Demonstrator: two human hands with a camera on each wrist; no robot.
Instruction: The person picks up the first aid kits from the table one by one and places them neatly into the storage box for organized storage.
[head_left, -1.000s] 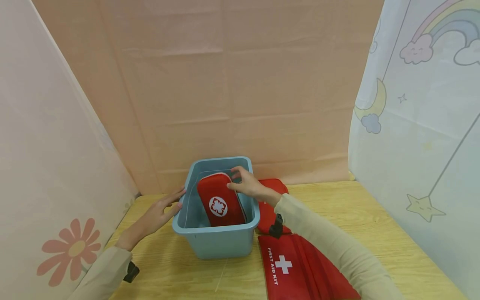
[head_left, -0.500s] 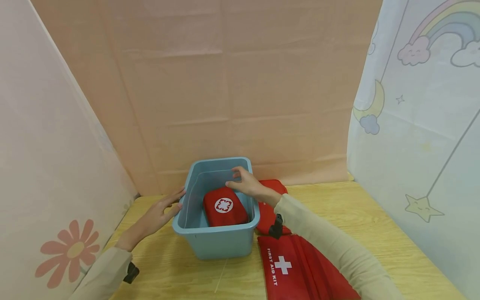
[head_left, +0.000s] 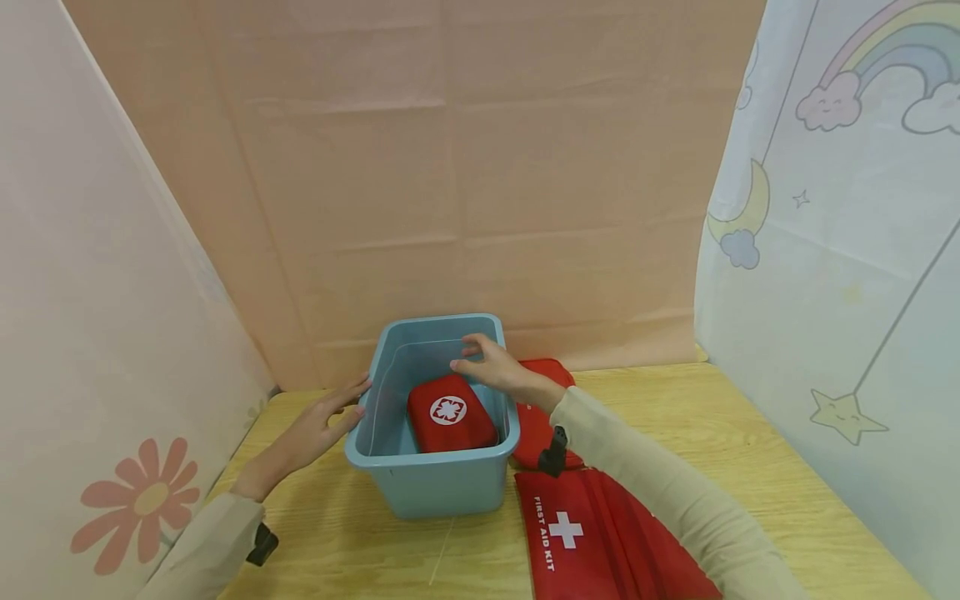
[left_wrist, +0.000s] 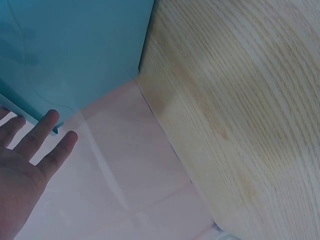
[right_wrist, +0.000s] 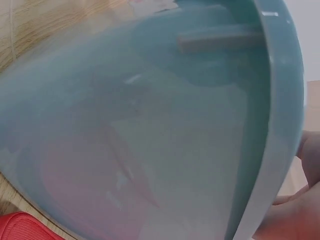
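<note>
A rounded-corner red fabric pouch (head_left: 452, 413) with a white round emblem lies flat inside the smooth blue plastic tub (head_left: 435, 490) on the pale wood-grain bench (head_left: 360, 542), its long axis running from the near wall toward the far wall. The right hand (head_left: 489, 369) hovers over the tub's far right rim, fingers loosely spread, holding nothing. The left hand (head_left: 315, 429), fingers straight, rests against the tub's left rim.

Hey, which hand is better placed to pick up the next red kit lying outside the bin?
Probably the right hand: both remaining red kits lie on the bin's right side, under that arm. The left hand rests against the bin's left wall.
</note>
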